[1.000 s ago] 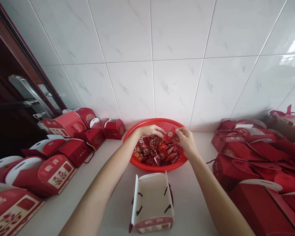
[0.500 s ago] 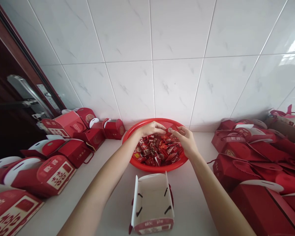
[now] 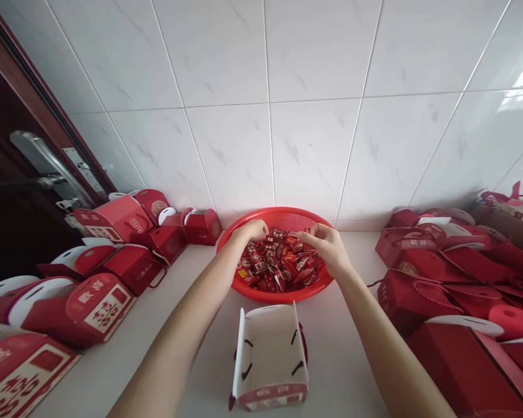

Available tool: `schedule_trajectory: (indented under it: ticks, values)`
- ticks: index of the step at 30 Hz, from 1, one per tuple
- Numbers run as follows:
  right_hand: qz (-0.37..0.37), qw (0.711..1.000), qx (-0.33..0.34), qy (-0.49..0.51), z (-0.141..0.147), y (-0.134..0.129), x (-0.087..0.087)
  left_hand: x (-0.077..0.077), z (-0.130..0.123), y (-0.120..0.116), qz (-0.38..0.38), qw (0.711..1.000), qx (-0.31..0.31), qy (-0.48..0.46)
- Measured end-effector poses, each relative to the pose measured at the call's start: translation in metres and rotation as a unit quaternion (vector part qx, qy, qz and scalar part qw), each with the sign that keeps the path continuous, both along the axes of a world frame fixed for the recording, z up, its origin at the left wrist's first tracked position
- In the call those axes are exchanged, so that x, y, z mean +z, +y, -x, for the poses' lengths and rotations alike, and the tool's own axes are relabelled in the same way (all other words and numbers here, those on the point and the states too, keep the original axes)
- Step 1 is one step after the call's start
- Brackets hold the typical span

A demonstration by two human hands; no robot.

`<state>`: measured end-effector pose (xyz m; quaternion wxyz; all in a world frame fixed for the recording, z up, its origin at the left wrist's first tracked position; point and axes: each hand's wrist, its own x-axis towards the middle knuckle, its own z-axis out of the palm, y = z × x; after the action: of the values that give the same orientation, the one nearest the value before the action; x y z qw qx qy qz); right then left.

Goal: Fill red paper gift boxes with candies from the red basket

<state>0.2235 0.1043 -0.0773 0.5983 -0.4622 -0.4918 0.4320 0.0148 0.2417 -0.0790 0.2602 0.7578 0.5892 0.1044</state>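
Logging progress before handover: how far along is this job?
Apparently done: the red cardboard boxes at left, folded shut, contents hidden. In hand: the left hand and right hand are over small red packets in the red plastic basket. Remaining: the open, white-lined red cardboard box, which looks empty.

left grip (image 3: pixel 256 230) partly out of sight

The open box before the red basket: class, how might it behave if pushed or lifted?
Probably light for its size: the open box looks like thin card. Sitting flat on the table, it should slide rather than roll. Its raised flaps would likely bend if pinched.
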Motion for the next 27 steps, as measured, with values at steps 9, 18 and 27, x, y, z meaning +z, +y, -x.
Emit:
schedule_trajectory:
  ticks: [9, 18, 27]
  values:
    - [0.007, 0.997, 0.001, 0.079, 0.000, -0.002, 0.002, -0.006, 0.005, 0.011, 0.018, 0.999, 0.011, -0.028]
    - [0.033, 0.996, -0.005, 0.081, 0.002, 0.002, 0.002, 0.009, -0.009, 0.004, -0.072, 0.975, -0.039, -0.207]
    - [0.018, 0.995, -0.025, 0.092, 0.001, 0.002, 0.000, 0.028, -0.029, -0.027, -0.037, 0.929, -0.168, -0.328]
